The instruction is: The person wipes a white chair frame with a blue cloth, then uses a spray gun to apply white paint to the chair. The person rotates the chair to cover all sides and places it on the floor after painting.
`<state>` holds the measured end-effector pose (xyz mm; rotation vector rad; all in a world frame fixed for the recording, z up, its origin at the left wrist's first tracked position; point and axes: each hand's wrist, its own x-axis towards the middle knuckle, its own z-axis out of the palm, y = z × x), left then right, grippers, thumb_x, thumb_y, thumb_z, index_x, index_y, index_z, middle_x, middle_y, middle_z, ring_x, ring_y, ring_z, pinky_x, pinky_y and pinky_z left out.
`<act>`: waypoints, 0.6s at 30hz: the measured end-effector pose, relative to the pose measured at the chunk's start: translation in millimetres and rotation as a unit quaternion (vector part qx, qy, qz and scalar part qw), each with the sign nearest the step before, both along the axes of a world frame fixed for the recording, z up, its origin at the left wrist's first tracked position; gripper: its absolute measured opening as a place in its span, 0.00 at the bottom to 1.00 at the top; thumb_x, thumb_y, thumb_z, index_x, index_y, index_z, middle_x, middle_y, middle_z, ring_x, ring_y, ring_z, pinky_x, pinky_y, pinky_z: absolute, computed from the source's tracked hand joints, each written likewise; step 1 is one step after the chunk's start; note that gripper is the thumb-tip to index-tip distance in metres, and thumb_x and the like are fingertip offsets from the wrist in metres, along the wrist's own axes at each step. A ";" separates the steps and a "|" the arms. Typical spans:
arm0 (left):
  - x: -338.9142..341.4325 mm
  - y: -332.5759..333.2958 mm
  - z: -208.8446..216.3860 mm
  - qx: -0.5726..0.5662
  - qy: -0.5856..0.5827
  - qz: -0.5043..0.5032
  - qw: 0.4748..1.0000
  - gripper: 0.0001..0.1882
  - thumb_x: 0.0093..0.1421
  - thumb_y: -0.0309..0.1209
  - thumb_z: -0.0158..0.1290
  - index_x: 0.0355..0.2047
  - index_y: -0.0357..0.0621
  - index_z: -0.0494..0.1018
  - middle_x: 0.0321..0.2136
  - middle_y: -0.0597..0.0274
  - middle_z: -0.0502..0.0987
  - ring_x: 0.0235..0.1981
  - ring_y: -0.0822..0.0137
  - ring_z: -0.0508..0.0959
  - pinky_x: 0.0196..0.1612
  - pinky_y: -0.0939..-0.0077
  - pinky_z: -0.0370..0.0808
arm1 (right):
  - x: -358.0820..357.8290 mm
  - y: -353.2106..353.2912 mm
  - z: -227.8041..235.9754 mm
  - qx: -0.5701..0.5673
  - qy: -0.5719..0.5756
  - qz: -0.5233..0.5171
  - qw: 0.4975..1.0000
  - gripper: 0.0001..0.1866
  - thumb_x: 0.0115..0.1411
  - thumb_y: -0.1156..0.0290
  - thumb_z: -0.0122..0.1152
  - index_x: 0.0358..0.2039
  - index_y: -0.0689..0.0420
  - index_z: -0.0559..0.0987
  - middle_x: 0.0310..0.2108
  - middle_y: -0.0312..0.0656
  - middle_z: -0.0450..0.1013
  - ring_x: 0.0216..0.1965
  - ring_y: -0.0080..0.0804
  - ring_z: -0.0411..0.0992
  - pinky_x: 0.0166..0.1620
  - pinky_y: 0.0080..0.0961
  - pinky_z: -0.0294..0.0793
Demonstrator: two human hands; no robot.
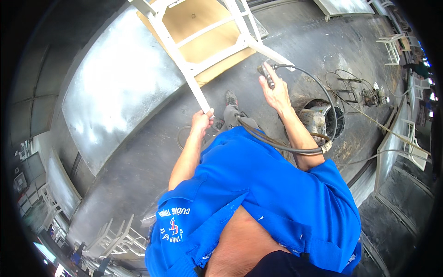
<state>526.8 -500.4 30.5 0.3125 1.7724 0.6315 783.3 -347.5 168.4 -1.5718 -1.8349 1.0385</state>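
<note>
As the left hand [202,121] grips a furniture leg [197,93] — the right hand [278,95] holds a spray gun [267,78]

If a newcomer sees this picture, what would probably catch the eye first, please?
Probably the bright blue shirt, filling the lower middle. Next, the white furniture frame at the top, one leg held by the left hand, and the dark tool in the right hand, with a black hose arcing to its right. The large pale panel on the left also stands out.
</note>
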 end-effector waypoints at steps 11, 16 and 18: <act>1.1 2.7 4.9 -0.015 -0.005 0.008 1.000 0.19 0.65 0.44 0.61 0.44 0.39 0.80 0.32 0.61 0.82 0.27 0.71 0.78 0.32 0.72 0.76 | -16.3 -22.8 41.9 -0.061 0.071 0.153 0.984 0.33 0.69 0.50 0.60 0.70 0.48 0.68 0.58 0.56 0.76 0.61 0.44 0.74 0.62 0.37 0.71; 0.2 3.5 2.3 -0.028 0.003 -0.009 1.000 0.18 0.67 0.43 0.59 0.45 0.39 0.79 0.35 0.60 0.82 0.30 0.68 0.80 0.35 0.68 0.78 | -17.1 16.3 81.8 -0.035 0.121 0.155 0.980 0.32 0.69 0.55 0.62 0.70 0.50 0.69 0.49 0.51 0.80 0.41 0.30 0.77 0.46 0.30 0.76; 0.3 2.9 0.7 -0.034 -0.011 0.010 0.999 0.18 0.66 0.42 0.60 0.45 0.39 0.79 0.34 0.60 0.82 0.29 0.68 0.80 0.34 0.69 0.78 | -19.0 36.2 98.8 -0.017 0.131 0.176 0.976 0.31 0.69 0.57 0.63 0.69 0.50 0.69 0.48 0.50 0.80 0.40 0.29 0.77 0.45 0.30 0.76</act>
